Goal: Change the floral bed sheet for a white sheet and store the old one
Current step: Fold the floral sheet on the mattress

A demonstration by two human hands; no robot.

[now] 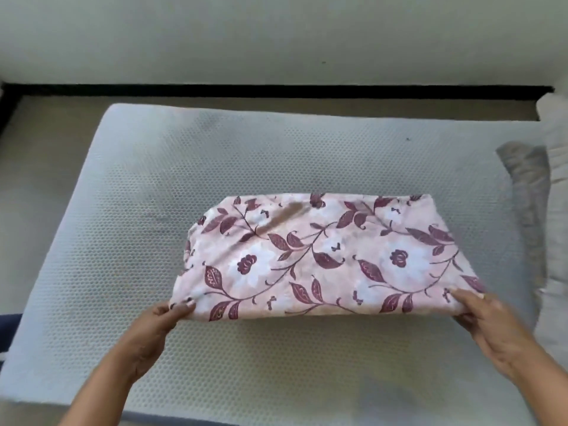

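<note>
The floral sheet (322, 259), pink with dark red leaves and pale flowers, lies folded into a wide bundle on the bare white mattress (123, 210). My left hand (159, 327) pinches its near left corner, thumb on top. My right hand (488, 321) grips its near right corner, fingers curled under the fold. Both near corners are lifted slightly off the mattress. No white sheet is clearly in view.
Grey cloth (525, 192) and pale bedding or a pillow (556, 241) lie at the mattress's right edge. A dark bed frame edge (276, 90) runs along the far side against a pale wall. A dark blue item (7, 327) shows at the left edge.
</note>
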